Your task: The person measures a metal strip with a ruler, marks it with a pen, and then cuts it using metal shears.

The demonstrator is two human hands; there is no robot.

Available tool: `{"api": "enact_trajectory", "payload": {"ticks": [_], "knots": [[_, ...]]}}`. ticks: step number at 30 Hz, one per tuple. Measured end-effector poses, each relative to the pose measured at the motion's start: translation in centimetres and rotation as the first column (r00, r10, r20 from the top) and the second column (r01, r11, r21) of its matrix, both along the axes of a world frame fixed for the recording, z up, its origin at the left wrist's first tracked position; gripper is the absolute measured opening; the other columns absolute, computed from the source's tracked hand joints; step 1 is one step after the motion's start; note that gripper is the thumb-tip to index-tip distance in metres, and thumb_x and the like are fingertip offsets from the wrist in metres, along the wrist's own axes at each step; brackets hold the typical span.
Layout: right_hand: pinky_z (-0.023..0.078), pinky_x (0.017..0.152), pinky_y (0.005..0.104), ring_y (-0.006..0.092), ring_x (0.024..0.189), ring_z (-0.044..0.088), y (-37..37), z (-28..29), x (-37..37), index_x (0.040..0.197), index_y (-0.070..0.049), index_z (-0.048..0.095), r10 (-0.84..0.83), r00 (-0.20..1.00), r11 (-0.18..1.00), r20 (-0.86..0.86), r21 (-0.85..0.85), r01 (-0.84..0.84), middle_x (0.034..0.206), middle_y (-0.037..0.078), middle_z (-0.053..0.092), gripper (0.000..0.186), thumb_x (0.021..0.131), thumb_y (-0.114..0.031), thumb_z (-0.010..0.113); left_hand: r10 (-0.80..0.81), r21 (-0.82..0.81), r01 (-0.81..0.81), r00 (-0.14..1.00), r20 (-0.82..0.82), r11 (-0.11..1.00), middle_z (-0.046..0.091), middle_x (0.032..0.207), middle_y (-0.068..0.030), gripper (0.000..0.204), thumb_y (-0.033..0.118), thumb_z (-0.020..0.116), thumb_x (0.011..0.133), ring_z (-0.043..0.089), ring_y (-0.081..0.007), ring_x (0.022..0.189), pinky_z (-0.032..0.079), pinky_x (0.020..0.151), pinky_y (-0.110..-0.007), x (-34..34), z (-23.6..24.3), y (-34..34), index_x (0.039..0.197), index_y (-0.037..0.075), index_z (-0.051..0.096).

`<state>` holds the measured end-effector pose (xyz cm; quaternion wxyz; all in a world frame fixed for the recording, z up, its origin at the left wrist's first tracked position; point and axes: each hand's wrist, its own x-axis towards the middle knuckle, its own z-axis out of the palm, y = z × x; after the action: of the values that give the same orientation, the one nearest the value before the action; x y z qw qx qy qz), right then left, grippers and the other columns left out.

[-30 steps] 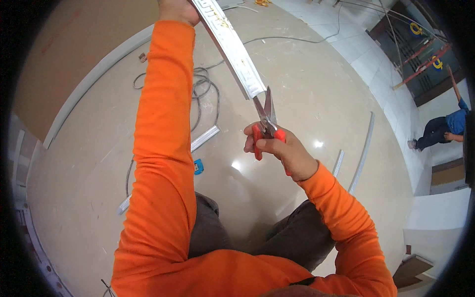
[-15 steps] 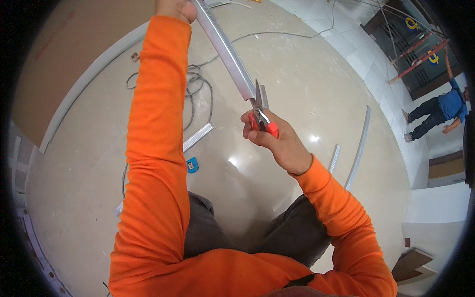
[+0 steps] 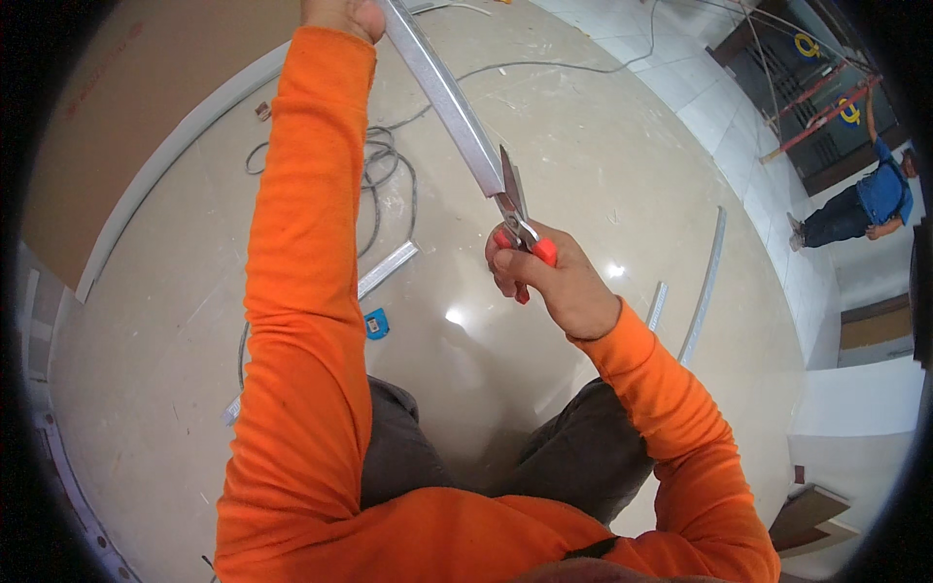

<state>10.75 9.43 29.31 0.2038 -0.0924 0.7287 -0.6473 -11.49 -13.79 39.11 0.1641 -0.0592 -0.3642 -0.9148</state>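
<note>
My left hand [image 3: 347, 16], partly cut off by the top edge, is closed on a long silvery metal channel [image 3: 442, 92] that slants down toward my right hand. Red-handled metal snips [image 3: 516, 216] are gripped in my right hand [image 3: 569, 282], their blades apart and pointing up at the channel's near end. One blade rises along the channel's right side; whether the other is inside the channel, I cannot tell.
On the floor lie a looped grey cable [image 3: 389, 160], a blue tape measure [image 3: 377, 324] and cut metal strips [image 3: 389, 270], with a longer strip [image 3: 707, 282] at right. A large brown board [image 3: 126, 126] stands at left. Far right, a person [image 3: 870, 204] is beside red scaffolding [image 3: 821, 121].
In my right hand the snips' handles have spread, one now showing below the fingers. The hand has shifted slightly right and down. The person at far right has moved a little.
</note>
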Motion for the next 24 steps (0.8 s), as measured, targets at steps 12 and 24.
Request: {"api": "enact_trajectory", "payload": {"ticks": [12,24], "knots": [[0.045,0.060,0.0260,0.0105,0.065,0.054,-0.8,-0.3,0.6,0.093,-0.002,0.061,-0.094,0.996,0.995,-0.007,-0.034,0.094,0.072,0.001,0.055,0.015,0.093,-0.017,0.061,-0.018,0.021,0.020,0.997,-0.077,1.000,0.042,0.072,-0.0018,0.033,0.045,0.038,0.106,0.038,-0.0123,0.052,0.035,0.041,-0.027,1.4,1.2,0.2,0.109,0.012,0.042],[0.041,0.054,0.0265,0.0091,0.058,0.050,-0.2,0.5,1.1,0.087,-0.003,0.058,-0.100,0.994,0.993,0.034,0.063,0.098,0.065,0.000,0.051,0.017,0.095,-0.018,0.060,-0.012,0.025,0.017,0.984,-0.179,1.000,0.042,0.073,-0.0006,0.034,0.043,0.039,0.106,0.039,-0.0106,0.054,0.035,0.041,-0.026,3.0,2.3,0.9,0.115,0.011,0.042]]}}
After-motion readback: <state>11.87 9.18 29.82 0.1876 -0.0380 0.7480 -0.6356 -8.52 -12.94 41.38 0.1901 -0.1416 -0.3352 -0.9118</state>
